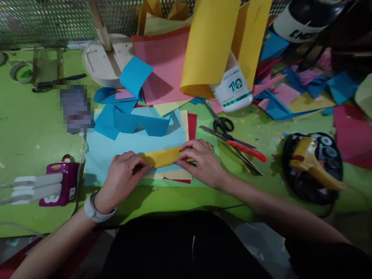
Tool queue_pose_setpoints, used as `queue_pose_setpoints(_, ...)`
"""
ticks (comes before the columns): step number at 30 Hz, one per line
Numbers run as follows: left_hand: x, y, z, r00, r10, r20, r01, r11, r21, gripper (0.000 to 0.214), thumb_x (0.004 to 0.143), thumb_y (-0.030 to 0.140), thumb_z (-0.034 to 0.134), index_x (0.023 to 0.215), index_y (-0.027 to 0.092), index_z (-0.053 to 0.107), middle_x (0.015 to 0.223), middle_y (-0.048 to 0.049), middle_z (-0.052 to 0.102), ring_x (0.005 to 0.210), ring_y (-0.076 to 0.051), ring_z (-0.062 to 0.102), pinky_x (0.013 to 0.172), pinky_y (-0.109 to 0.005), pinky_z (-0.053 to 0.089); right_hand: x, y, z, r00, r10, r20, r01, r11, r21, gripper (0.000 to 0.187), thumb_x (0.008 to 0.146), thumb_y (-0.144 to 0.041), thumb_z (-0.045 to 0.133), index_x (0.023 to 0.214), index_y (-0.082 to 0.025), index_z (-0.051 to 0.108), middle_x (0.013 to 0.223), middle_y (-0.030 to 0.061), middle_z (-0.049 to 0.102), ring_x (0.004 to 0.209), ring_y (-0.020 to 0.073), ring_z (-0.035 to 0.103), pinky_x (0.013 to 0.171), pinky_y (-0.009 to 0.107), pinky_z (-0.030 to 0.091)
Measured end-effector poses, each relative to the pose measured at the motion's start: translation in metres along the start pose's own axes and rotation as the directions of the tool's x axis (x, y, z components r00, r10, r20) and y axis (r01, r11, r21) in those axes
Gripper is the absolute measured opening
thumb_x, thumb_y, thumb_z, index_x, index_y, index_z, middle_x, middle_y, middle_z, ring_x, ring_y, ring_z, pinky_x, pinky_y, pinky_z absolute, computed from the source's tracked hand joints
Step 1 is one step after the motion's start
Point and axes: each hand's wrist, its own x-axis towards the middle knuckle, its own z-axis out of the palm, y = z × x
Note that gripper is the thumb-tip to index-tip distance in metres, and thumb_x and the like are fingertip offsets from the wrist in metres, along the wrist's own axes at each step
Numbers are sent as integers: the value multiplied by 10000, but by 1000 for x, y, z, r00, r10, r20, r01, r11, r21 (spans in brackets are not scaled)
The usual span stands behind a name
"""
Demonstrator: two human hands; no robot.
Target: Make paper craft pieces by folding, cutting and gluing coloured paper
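A folded strip of yellow paper (164, 157) lies on a light blue sheet (116, 149) near the front of the green table (29, 128). My left hand (123, 176) pinches the strip's left end, thumb and fingers pressed together on it. My right hand (200, 159) rests on the strip's right end, its fingertips pressing the paper down. A white watch band sits on my left wrist.
Black scissors (222, 126) and a red-handled tool (247, 151) lie right of my hands. A white glue bottle (234, 89), curled blue paper (128, 118), pink and yellow sheets stand behind. A magenta power strip (62, 182) sits left, a black round tray (312, 166) right.
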Motion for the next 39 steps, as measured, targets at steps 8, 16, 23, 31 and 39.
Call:
queue_pose_setpoints(8,-3,-5,2,997,40,-67,-25,979,203,360,907,485,589,702,193,541,704,-11,564,669,-174,513,657,-329,314,-1,1,0,1000,-23,-13,23,999,-30,280,950,-454,548,825,-237,673,997,62,648,963,242,563,795,411,405)
queue_pose_setpoints(16,-5,-11,3,992,62,-110,-36,974,223,373,878,507,612,692,192,539,699,-9,568,654,-176,504,650,-333,315,0,4,0,999,-42,7,43,997,-60,305,964,-442,523,813,-221,669,1002,69,660,949,246,584,792,422,432)
queue_pose_setpoints(23,-6,-13,6,994,95,-62,-74,959,275,345,889,481,612,724,179,580,731,-28,591,687,-187,525,647,-334,335,28,-27,-19,984,-176,15,176,975,-133,382,931,-555,517,970,-223,701,1111,100,660,1071,288,589,934,463,444)
queue_pose_setpoints(31,-10,-14,10,995,36,-97,-9,963,271,398,873,562,585,780,179,638,733,-33,609,716,-203,545,678,-347,353,192,-104,52,904,-404,140,426,880,-209,621,942,-602,443,1434,-222,466,1608,106,246,1484,366,124,1175,609,110)
queue_pose_setpoints(39,-11,-16,11,995,58,-81,-34,963,267,443,918,576,498,734,188,606,728,-36,607,700,-196,548,663,-346,350,256,-132,107,895,-293,336,376,901,-217,741,919,-681,368,1451,-174,466,1627,112,188,1494,396,34,1195,605,-27)
